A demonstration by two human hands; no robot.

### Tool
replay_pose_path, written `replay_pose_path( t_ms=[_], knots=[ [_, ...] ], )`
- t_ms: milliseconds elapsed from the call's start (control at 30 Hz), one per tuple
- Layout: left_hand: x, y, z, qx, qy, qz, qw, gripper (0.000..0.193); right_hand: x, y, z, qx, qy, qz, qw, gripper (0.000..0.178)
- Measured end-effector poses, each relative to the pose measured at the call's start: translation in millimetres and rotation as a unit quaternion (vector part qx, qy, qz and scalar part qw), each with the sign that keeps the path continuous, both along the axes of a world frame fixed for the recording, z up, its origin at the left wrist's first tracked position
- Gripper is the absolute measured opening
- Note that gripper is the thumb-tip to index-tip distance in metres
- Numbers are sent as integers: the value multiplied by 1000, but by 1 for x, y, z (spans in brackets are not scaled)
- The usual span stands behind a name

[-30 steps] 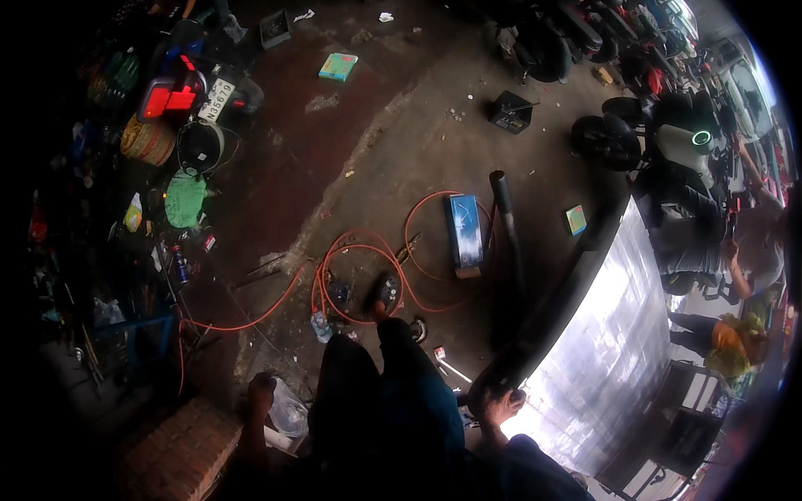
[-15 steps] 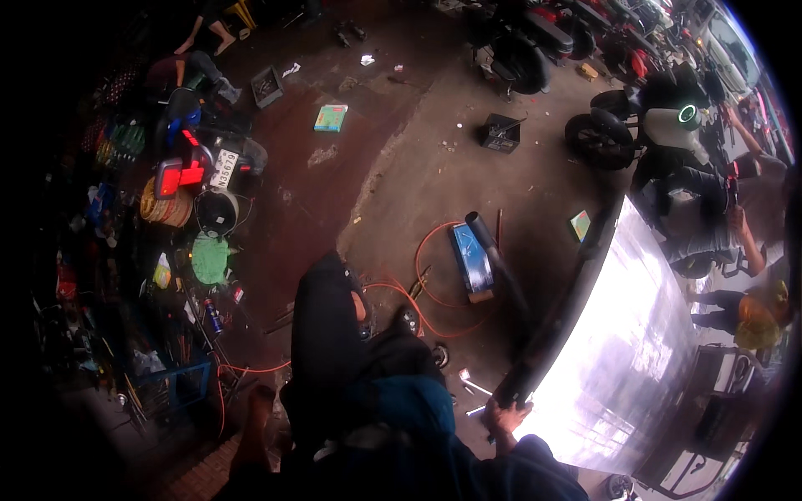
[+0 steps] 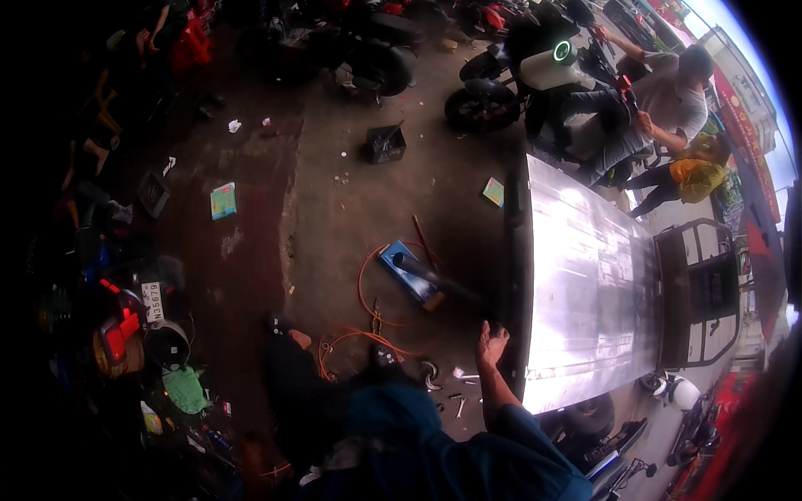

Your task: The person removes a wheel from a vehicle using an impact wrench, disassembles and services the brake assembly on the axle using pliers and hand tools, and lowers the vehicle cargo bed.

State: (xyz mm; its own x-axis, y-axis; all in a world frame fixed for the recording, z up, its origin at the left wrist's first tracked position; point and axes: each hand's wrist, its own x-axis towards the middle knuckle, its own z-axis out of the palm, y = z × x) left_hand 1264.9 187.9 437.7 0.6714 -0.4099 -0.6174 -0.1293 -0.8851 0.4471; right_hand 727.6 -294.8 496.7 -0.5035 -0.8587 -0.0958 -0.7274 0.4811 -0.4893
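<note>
My right hand (image 3: 493, 344) is raised beside the dark side edge of a flat, shiny metal truck bed (image 3: 593, 275). Its thumb stands apart from the fingers and nothing shows in it; whether the fingertips touch the edge cannot be made out. A dark tube (image 3: 426, 271) reaches out from the shadow by the bed, over a blue box (image 3: 409, 274) on the floor. At the lower left, my left hand (image 3: 253, 455) hangs dim and low by my leg, its fingers lost in shadow.
An orange hose (image 3: 362, 288) loops near my feet, with a wrench (image 3: 460, 407) and a curved metal part (image 3: 431, 376) close by. A black crate (image 3: 386, 144) stands ahead. Motorcycles (image 3: 483, 104) line the back; a person (image 3: 668, 100) sits on one. Clutter and a bucket (image 3: 167, 345) lie left.
My view has swung to the right, so floor things sit further left. My right hand, which gripped the truck bed's edge, has come off that grip and moved forward along it.
</note>
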Motion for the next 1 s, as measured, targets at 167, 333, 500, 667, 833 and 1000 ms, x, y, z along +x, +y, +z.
replay_pose_path(
  t_ms=[167, 333, 500, 667, 833, 1000],
  knots=[
    [119, -4, -12, -21, -13, -20, 999, 25, 165, -69, 45, -163, -55, 124, 977, 42],
    [141, -92, 71, -8, 91, 142, 986, 24, 272, -88, 92, -162, -3, 224, 961, 39],
    [148, -130, 87, -102, -68, -17, 992, 29, 308, -72, 115, -152, 6, 265, 952, 40],
    [153, -186, 145, 92, 104, 66, 988, 28, 309, -60, 96, -98, 33, 280, 955, 43],
    [162, -181, 106, 0, -32, 64, 997, 27, 329, -89, 77, -22, 28, 267, 963, 44],
    [157, -262, 136, -53, -32, 244, 968, 27, 321, -195, -7, 57, -25, 506, 860, 35]
  ],
)
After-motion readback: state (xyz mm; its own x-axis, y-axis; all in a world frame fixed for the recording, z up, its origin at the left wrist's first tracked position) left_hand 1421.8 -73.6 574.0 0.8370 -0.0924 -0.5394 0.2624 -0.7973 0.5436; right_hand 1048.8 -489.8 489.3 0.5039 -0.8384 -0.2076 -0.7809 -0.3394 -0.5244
